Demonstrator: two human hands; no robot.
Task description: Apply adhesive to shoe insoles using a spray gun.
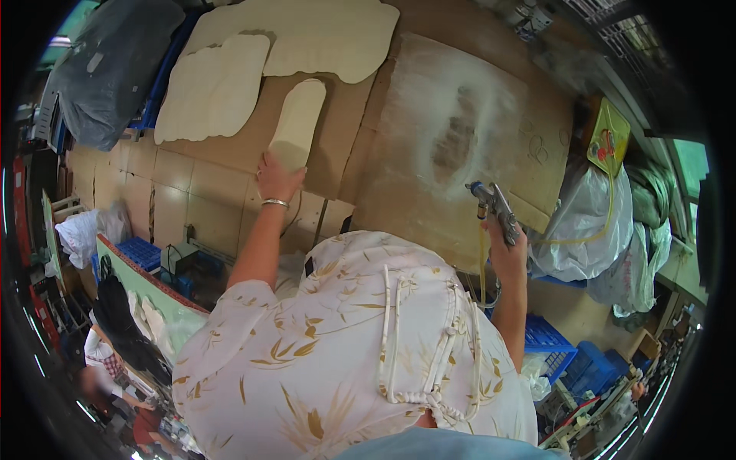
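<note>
My left hand (pixel 279 179) grips the near end of a long cream insole-shaped piece (pixel 301 115), the hand's thumb and fingers on either side of that end. The piece lies over brown cardboard, its rounded far end close to other cream pieces. My right hand (pixel 506 244) is wrapped round the handle of a metal spray gun (pixel 497 201), whose blue-tipped nozzle points left over a cardboard sheet (pixel 391 195). White overspray covers that sheet around a darker sole-shaped patch (pixel 457 138). A yellowish hose (pixel 482 261) hangs from the gun.
Large cream sheets of pieces (pixel 307 34) and a second cream stack (pixel 211 92) cover the back left. A dark plastic-wrapped bundle (pixel 115 65) stands at far left. Clear plastic bags (pixel 586 226) and a yellow container (pixel 608 134) are at right; blue crates (pixel 548 341) stand below.
</note>
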